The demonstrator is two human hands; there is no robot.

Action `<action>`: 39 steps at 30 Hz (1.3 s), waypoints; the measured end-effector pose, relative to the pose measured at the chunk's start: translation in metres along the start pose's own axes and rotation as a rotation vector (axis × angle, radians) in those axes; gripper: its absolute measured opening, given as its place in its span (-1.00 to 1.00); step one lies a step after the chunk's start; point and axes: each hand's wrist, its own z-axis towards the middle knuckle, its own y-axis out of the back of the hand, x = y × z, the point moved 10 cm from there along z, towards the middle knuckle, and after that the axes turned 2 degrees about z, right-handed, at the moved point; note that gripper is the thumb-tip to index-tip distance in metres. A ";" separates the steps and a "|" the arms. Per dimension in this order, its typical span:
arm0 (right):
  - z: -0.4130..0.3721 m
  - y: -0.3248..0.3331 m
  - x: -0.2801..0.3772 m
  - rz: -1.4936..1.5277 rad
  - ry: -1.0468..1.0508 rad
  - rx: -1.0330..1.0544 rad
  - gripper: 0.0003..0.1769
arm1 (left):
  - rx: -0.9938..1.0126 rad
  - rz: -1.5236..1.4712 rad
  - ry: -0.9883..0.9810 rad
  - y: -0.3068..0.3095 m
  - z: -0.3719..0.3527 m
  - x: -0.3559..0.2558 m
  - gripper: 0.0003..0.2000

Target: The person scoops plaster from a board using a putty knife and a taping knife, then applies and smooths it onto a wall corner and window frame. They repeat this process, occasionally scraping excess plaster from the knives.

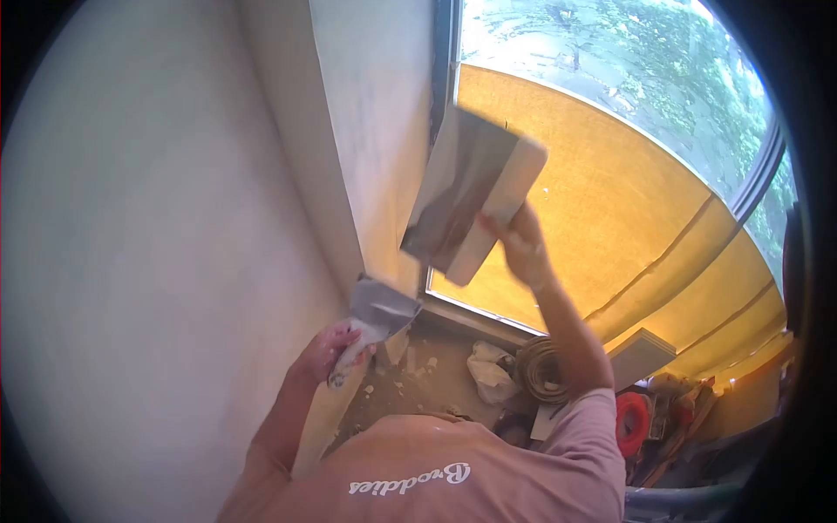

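My left hand is closed around the handle of a putty knife, low by the wall. Its broad metal blade points up and to the right, and whitish smears cover its lower part and handle. Higher up on the right, my right hand grips a wide plastering spatula by its pale back strip. That spatula's grey blade faces left, tilted, in front of the narrow wall section beside the window. Slight blur hides whether its edge touches the wall. The two tools are apart.
A smooth pale wall with a projecting corner fills the left. The window has yellow sheeting below it. On the floor lie a white bag, a coiled roll, a red ring-shaped roll and plaster crumbs.
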 end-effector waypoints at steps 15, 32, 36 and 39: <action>-0.121 -0.055 -0.067 -0.760 0.405 0.642 -0.27 | 0.085 0.057 0.005 -0.023 0.046 0.013 -0.78; -0.185 -0.028 -0.231 0.800 -0.684 -0.261 -0.52 | -0.226 1.146 -0.599 -0.045 0.024 -0.036 -0.54; -0.193 -0.061 -0.227 0.948 -0.799 -0.250 -0.51 | 0.026 1.505 -0.816 -0.081 0.036 -0.025 -0.41; -0.193 -0.037 -0.212 0.952 -0.647 -0.283 -0.50 | -0.020 1.568 -0.785 -0.057 0.040 -0.008 -0.37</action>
